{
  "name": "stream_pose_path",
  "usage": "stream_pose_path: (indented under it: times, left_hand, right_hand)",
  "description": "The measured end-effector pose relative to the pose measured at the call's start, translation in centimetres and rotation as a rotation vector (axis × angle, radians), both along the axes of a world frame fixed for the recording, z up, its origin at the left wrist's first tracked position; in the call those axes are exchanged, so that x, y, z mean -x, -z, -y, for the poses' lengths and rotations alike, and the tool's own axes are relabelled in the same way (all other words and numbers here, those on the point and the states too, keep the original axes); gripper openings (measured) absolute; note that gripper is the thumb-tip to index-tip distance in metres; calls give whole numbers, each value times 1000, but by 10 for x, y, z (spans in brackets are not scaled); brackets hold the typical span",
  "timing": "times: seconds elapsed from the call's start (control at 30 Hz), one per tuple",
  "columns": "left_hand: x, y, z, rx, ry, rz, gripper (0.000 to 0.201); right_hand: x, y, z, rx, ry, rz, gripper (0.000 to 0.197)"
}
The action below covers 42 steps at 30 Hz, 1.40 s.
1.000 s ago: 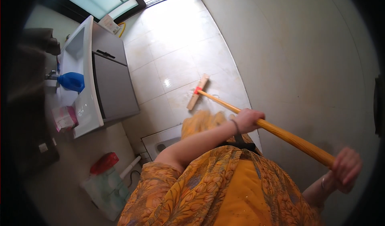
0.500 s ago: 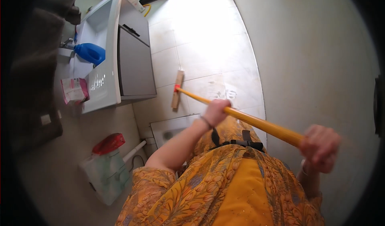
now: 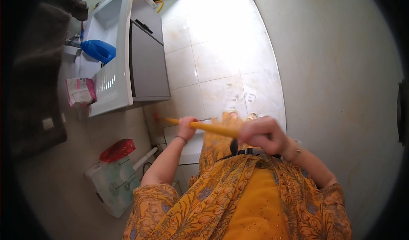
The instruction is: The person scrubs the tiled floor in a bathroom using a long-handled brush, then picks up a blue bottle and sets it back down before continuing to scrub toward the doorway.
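My left hand (image 3: 186,128) is wrapped round the middle of a yellow wooden handle belonging to a push broom (image 3: 215,129). Higher up, at the thick end in front of my waist, my right hand (image 3: 264,135) grips the same handle. The handle slants down to the left. Its blurred head, with a red joint, is near the wall just below the cabinet corner; whether it touches the floor I cannot tell, and no bristles can be made out.
A white sink (image 3: 102,99) on a grey cabinet (image 3: 149,65) stands at left, with a blue jug (image 3: 99,50) and a pink-and-white packet (image 3: 80,91). Below are a box with a red bag (image 3: 118,150) and a white pipe (image 3: 145,155). Tiled floor (image 3: 217,61) runs beside the right wall (image 3: 324,70).
The broom head has swung left and nearer, from the open tiles toward the wall below the cabinet. Both my hands have moved left, my right hand the most.
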<state>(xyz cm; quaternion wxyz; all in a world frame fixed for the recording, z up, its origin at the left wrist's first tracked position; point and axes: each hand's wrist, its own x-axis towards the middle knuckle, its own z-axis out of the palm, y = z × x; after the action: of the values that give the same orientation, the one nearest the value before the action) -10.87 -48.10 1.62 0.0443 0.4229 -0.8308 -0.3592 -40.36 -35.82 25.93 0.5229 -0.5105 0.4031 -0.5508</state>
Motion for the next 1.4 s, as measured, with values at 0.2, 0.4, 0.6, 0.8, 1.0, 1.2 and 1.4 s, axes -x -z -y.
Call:
stream_pose_path:
  times: [0.2, 0.4, 0.6, 0.8, 1.0, 1.2, 1.4]
  left_hand:
    - [139, -76, -36, -62, 286, -396, 13]
    - [253, -128, -74, -276, 718, -571, 11]
    - [307, -128, -124, -409, 1053, -609, 14]
    - [357, -82, -123, -114, 935, -666, 19]
    - [402, -36, -70, 72, 828, -318, 18]
    - [373, -82, -157, 2, 1193, -99, 11]
    - [338, -139, -260, -222, 1741, -153, 29]
  right_hand:
    - [69, -114, -65, 153, 234, 13, 26]
    - [97, -199, -139, 331, 105, -215, 4]
    - [45, -203, -205, 316, 341, -389, 11]
    - [33, -144, -200, 430, 848, -385, 19]
    - [30, -71, -164, 196, 1029, -475, 10]
    - [14, -133, -251, 186, 880, -431, 23]
    - [-49, -218, -290, -51, 1223, -605, 32]
